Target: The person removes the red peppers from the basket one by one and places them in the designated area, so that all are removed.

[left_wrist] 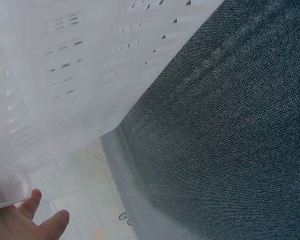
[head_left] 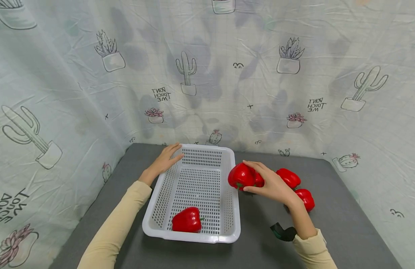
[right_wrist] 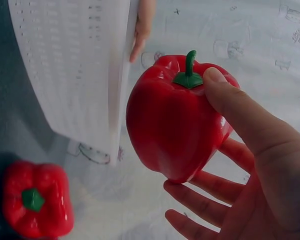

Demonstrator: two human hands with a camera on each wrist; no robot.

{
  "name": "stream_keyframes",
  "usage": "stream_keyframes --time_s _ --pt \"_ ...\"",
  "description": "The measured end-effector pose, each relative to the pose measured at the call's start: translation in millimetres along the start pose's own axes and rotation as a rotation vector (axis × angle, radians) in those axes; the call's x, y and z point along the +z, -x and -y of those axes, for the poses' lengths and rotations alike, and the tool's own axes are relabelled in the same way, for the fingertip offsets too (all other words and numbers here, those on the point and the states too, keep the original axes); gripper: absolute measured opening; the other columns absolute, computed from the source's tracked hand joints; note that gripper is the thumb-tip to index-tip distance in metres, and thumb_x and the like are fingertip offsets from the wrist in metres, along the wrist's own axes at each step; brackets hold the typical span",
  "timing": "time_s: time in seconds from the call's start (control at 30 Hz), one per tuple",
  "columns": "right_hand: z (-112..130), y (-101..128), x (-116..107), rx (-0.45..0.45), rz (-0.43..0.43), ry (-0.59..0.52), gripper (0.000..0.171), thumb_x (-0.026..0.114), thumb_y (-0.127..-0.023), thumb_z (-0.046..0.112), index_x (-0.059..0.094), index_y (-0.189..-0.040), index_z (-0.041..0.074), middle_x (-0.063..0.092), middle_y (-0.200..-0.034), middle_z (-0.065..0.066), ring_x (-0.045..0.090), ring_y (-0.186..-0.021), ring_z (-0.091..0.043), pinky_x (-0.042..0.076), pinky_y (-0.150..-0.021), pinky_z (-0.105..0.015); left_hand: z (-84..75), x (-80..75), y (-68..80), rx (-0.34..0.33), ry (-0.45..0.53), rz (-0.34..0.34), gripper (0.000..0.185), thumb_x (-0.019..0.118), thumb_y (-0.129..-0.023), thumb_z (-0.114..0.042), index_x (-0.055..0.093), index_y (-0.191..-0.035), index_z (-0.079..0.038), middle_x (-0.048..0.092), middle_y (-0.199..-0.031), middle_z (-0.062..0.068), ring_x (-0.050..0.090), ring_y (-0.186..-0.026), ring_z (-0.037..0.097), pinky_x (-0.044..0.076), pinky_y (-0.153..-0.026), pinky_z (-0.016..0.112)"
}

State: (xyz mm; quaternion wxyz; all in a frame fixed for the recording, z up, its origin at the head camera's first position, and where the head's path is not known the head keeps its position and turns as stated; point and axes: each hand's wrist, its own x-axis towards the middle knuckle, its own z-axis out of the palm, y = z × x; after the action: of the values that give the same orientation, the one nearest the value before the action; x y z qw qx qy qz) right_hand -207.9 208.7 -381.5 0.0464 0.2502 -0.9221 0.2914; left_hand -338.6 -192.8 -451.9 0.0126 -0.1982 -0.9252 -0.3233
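My right hand (head_left: 271, 183) grips a red bell pepper (head_left: 240, 176) with a green stem, between thumb and fingers, at the right rim of the white basket (head_left: 237, 224). In the right wrist view the held bell pepper (right_wrist: 177, 120) is lifted, stem up, with the thumb beside the stem. My left hand (head_left: 165, 158) lies at the basket's far left corner, fingers extended over the rim. The left wrist view shows only part of the left hand (left_wrist: 30, 222) by the rim. Inside the basket, near its front, lies another red bell pepper (head_left: 188, 220).
Right of the basket, more red bell peppers stand on the grey table (head_left: 261, 243), among them a far one (head_left: 288, 178) and a nearer one (head_left: 305, 199). A black strap (head_left: 282, 232) hangs by the right wrist. A cactus-print curtain (head_left: 214, 74) encloses the table's back and sides.
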Motion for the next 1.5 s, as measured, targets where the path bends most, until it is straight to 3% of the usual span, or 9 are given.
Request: stream_keyframes --time_s 0.33,0.6,0.73,0.93,1.2,1.5 --pt "-21 19 -9 0.010 -0.045 0.023 0.081 0.074 -0.073 0.049 0.038 -0.142 0.026 0.046 -0.136 -0.001 0.047 -0.118 -0.024 0.050 -0.083 -0.052 1.6 1.7 0.1 -0.002 0.001 -0.004 0.065 0.041 -0.096 -0.049 0.026 -0.148 -0.014 0.016 -0.155 0.010 0.007 -0.142 0.034 0.012 -0.108 0.062" --pt "-38 35 -10 0.042 -0.053 0.067 0.078 0.072 -0.073 0.053 0.038 -0.140 0.033 0.047 -0.132 0.004 0.049 -0.112 -0.016 0.053 -0.080 -0.042 0.1 1.9 1.5 -0.003 0.000 -0.004 0.064 0.041 -0.096 -0.048 0.025 -0.148 -0.014 0.014 -0.155 0.006 0.006 -0.142 0.034 0.012 -0.109 0.061" --pt "-45 43 -10 0.041 -0.050 0.088 0.078 0.073 -0.073 0.051 0.039 -0.140 0.028 0.049 -0.130 0.002 0.050 -0.110 -0.016 0.054 -0.078 -0.039 -0.4 1.8 2.1 -0.002 0.007 -0.004 0.064 0.041 -0.096 -0.048 0.026 -0.148 -0.013 0.014 -0.155 0.007 0.007 -0.142 0.034 0.012 -0.108 0.061" --pt "-54 52 -8 0.042 -0.046 0.111 0.078 0.074 -0.073 0.049 0.042 -0.140 0.023 0.048 -0.133 -0.005 0.048 -0.116 -0.023 0.053 -0.080 -0.045 0.5 0.5 1.8 0.000 0.005 -0.009 0.066 0.040 -0.096 -0.050 0.026 -0.148 -0.012 0.015 -0.155 0.009 0.008 -0.141 0.035 0.013 -0.108 0.061" --pt "-64 64 -2 0.063 -0.057 0.156 0.078 0.074 -0.072 0.050 0.044 -0.138 0.021 0.049 -0.130 -0.012 0.050 -0.113 -0.027 0.054 -0.075 -0.045 -0.1 -0.5 0.9 0.006 0.010 -0.005 0.065 0.041 -0.096 -0.048 0.026 -0.148 -0.012 0.016 -0.154 0.011 0.007 -0.141 0.035 0.012 -0.108 0.062" --pt "-71 76 3 0.069 -0.040 0.162 0.076 0.075 -0.072 0.047 0.047 -0.136 0.017 0.052 -0.127 -0.012 0.051 -0.111 -0.028 0.051 -0.080 -0.049 -3.0 -0.5 0.9 0.006 0.016 -0.010 0.062 0.042 -0.097 -0.045 0.027 -0.147 -0.011 0.018 -0.154 0.012 0.008 -0.141 0.036 0.012 -0.108 0.061"
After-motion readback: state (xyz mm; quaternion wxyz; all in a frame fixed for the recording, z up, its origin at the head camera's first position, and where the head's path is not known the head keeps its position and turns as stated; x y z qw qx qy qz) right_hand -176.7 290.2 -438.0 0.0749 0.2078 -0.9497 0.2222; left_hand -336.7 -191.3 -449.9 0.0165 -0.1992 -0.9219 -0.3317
